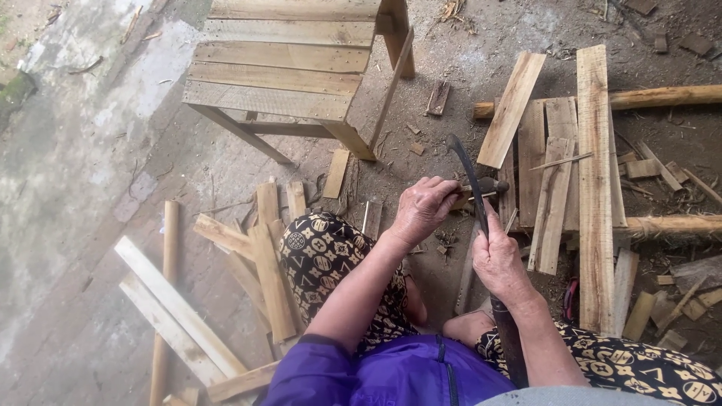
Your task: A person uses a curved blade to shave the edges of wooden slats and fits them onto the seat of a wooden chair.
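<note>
The curved blade (468, 177) is gripped by the right hand (498, 259) for control, while a small wood piece (485, 186) is pinched steady against it by the left hand (423, 208), above the ground (90, 173).

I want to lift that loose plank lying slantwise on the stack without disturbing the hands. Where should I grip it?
Probably the slanted plank's upper end, from the far side: that end overhangs the stacked boards with bare edges, while its lower end points toward the left hand and curved blade.

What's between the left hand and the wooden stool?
Head view: mostly bare dirt floor with small wood scraps between the left hand and wooden stool.
</note>
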